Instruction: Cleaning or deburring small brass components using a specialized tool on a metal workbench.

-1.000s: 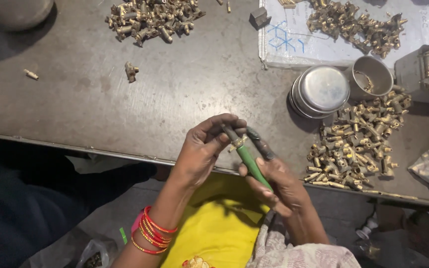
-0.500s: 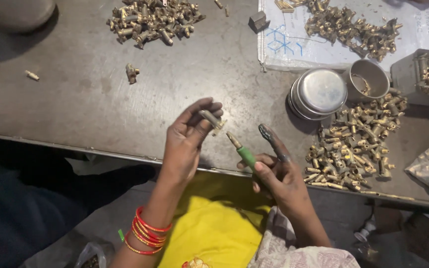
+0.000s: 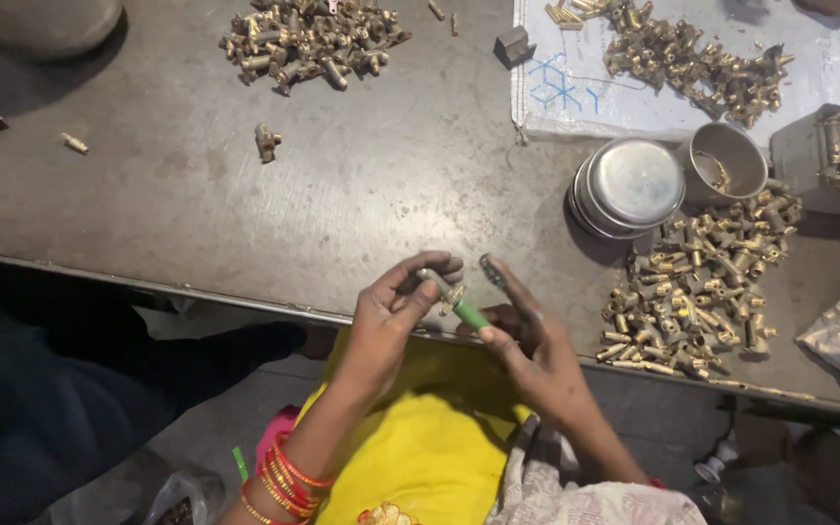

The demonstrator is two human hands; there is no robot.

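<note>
1. Since half a second ago, our hands have closed together again: our left hand (image 3: 391, 311) brings its small brass fitting (image 3: 451, 295) against the tip of the green-handled tool (image 3: 469, 313).
2. Our left fingers pinch the fitting, at the six o'clock edge of the metal table (image 3: 342, 194).
3. Our right hand (image 3: 527, 350) grips the tool's handle, forefinger stretched out towards twelve o'clock.
4. At three o'clock of our hands lies a heap of brass fittings (image 3: 702, 292); stacked steel bowls (image 3: 629, 185) and a steel cup (image 3: 726, 160) sit at one o'clock.
5. Another brass pile (image 3: 308, 39) lies at eleven o'clock.
</note>
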